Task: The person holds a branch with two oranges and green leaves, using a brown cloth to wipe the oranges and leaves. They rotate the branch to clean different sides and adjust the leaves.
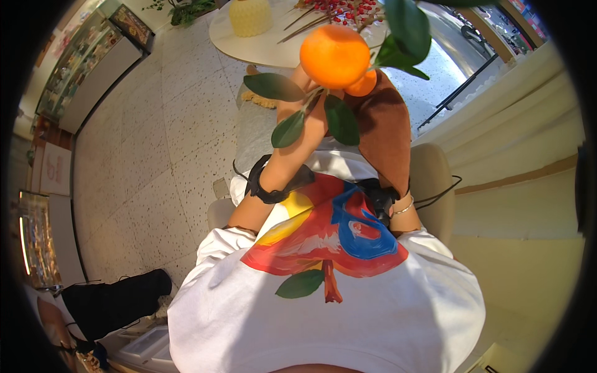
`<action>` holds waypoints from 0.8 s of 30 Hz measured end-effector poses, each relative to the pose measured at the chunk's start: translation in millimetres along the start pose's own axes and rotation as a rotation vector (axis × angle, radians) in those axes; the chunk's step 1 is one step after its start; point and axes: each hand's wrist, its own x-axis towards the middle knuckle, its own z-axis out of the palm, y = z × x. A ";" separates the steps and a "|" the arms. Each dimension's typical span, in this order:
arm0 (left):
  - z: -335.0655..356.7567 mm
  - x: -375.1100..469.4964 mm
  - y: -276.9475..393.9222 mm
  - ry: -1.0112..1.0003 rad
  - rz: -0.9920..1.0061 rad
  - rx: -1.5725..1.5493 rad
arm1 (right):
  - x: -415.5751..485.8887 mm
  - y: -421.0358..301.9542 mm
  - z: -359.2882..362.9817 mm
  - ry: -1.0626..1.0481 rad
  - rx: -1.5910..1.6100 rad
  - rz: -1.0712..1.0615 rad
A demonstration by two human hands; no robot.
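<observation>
A branch bearing an orange fruit [335, 56], a smaller orange one and green leaves [343, 120] stands close to the camera, upper centre. Behind the leaves is my left hand [305, 109], apparently closed around the stem; the fruit and leaves cover most of its fingers. A black band circles that wrist. My right forearm [405, 215], with a thin bracelet, reaches up on the right. Beyond it lies a brown surface [385, 133], either cloth or shaded arm; I cannot tell. My right hand's fingers are hidden behind the fruit or that surface.
A round white table [270, 49] ahead holds a ribbed yellow vase [250, 17] and red-berried twigs [347, 13]. A beige chair back [431, 186] and cream curtains [508, 116] are on the right. Glass display cases [77, 70] line the left; a person [53, 321] is at lower left.
</observation>
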 end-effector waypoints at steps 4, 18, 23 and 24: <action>-5.4 5.8 2.7 -0.006 0.072 0.208 | -37.1 16.5 3.1 -0.086 0.102 0.247; 5.4 -1.7 -0.8 -0.175 -0.051 0.060 | -17.2 19.7 2.3 -0.072 0.279 0.255; 7.6 -7.8 -1.6 -0.346 -0.001 0.076 | -16.2 19.9 -0.9 -0.070 0.289 0.256; 12.0 -8.2 2.0 -0.344 0.008 0.031 | -17.1 20.2 -1.5 -0.071 0.292 0.257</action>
